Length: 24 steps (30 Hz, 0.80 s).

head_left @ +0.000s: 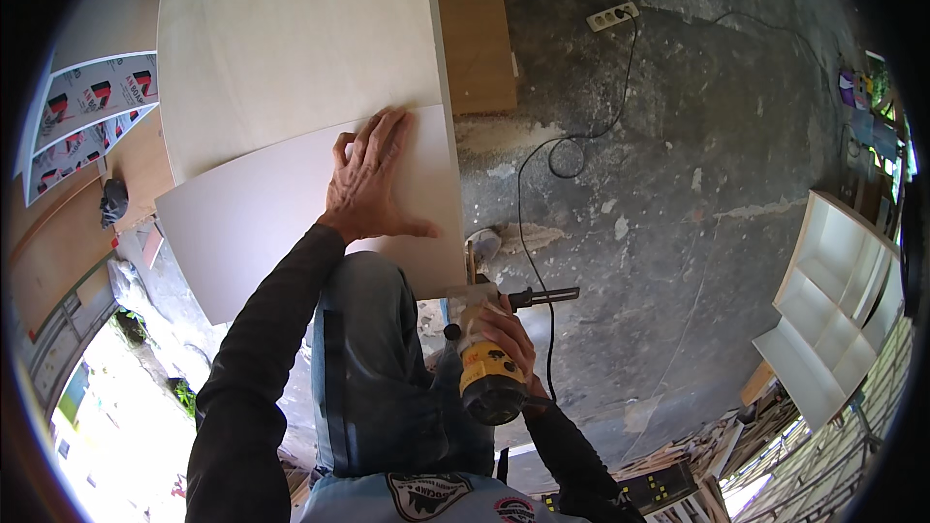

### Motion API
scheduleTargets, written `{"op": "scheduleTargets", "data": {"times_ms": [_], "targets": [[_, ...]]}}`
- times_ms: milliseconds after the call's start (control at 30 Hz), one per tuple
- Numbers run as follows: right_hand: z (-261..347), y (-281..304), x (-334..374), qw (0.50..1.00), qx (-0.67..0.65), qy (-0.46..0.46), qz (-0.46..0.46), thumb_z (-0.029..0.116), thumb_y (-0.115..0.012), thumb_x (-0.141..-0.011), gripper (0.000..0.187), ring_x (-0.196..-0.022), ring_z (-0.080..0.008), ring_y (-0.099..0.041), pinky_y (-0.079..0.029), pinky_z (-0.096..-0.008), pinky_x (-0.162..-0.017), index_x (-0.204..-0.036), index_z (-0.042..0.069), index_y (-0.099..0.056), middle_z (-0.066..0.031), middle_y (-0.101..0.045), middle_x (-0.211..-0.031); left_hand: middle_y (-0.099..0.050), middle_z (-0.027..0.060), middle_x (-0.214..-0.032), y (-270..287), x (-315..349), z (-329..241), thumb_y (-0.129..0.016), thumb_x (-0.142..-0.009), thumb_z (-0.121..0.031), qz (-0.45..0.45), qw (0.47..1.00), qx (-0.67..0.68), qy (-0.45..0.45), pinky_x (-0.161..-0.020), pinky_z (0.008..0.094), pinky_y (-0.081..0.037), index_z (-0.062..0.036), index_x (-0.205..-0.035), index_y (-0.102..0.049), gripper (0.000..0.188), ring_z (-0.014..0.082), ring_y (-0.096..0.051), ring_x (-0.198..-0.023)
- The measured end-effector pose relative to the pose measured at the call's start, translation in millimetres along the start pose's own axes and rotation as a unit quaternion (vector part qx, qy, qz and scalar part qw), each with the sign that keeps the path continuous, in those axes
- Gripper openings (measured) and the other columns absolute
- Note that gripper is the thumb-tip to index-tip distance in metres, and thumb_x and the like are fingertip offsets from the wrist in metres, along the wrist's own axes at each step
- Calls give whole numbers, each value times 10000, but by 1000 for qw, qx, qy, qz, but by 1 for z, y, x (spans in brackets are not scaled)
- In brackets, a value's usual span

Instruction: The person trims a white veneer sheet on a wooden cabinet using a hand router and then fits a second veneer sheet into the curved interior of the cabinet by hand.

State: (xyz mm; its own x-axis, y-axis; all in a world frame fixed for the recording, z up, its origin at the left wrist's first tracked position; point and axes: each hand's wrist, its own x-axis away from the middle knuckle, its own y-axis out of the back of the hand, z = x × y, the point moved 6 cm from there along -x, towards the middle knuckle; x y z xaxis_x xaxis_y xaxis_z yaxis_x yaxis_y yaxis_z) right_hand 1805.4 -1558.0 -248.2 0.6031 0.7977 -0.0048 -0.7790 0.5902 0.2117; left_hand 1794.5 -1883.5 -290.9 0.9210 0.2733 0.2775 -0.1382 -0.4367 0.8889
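Note:
A white sheet panel with a slightly curved far edge lies on top of a large pale wooden board. My left hand presses down on the panel near its right side, thumb stretched out and fingers apart, slightly bent. My right hand is wrapped around a yellow-and-black trim router, held at the panel's near right corner. A slotted black guide bar sticks out from the router to the right. Whether its bit touches the panel is hidden. My bent knee overlaps the panel's near edge.
A black power cord loops over the stained concrete floor to a white socket strip. A brown board lies beyond the panel's right edge. At right stands a white shelf unit; wood offcuts lie below it.

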Motion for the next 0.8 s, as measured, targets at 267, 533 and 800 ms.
{"op": "scheduleTargets", "data": {"times_ms": [267,533,800], "targets": [[3,-1,-4,1000,-8,14,-5,204,-812,-840,488,-1299,-437,-591,-326,-668,-1178,-1260,43,-625,-232,-629,-1353,-238,179,-1641,0,0,1,-821,-413,-865,-8,1000,12,-5,-1175,599,-162,-34,-1617,-224,1580,360,-204,-1529],[8,-7,-8,999,16,18,29,178,-814,-819,497,-1309,-446,-579,-321,-677,-1175,-1254,37,-617,-230,-618,-1347,-243,163,-1644,1,1,1,-833,-429,-845,-9,1000,12,-1,-1179,603,-174,-39,-1617,-225,1559,360,-207,-1536],[6,-6,-14,998,29,-3,51,121,-806,-806,498,-1318,-454,-570,-309,-674,-1184,-1260,41,-619,-232,-609,-1362,-233,165,-1653,-2,1,1,-829,-445,-845,-8,1000,9,-11,-1181,614,-171,-20,-1615,-216,1557,352,-193,-1551]]}}
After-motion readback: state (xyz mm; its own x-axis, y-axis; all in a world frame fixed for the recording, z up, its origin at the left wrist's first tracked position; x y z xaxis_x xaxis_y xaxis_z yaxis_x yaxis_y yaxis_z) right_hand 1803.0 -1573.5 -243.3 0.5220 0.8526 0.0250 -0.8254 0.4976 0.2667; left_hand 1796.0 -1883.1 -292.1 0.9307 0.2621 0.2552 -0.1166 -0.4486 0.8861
